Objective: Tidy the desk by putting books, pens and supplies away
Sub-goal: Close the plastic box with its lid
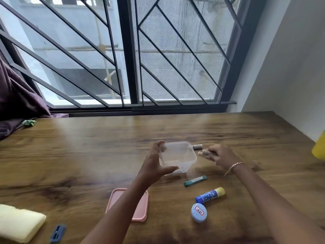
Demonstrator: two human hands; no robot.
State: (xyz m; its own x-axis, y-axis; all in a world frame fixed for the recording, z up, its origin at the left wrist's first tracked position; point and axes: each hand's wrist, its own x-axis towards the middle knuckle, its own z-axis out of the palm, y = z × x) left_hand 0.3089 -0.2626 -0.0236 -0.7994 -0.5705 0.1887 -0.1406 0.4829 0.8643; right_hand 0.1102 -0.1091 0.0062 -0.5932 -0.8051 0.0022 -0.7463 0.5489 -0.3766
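A clear plastic tub point(177, 157) stands in the middle of the wooden desk point(88, 147). My left hand point(154, 164) grips its left rim, thumb at the near edge and fingers at the far corner. Just right of the tub, my right hand point(217, 154) pinches a small brownish stick-like item point(203, 153), blurred, level with the rim. A small white tube point(197, 147) lies behind the tub's right corner. Nearer me lie a green lead case point(195, 180), a blue and yellow glue stick point(210, 194) and a round blue tin point(199, 212).
The tub's pink lid point(140, 206) lies flat under my left forearm. A folded yellow cloth point(19, 222) and a blue clip point(58, 233) sit at the near left. A yellow object point(319, 148) stands at the right edge, a green wrapper point(29, 122) at the far left.
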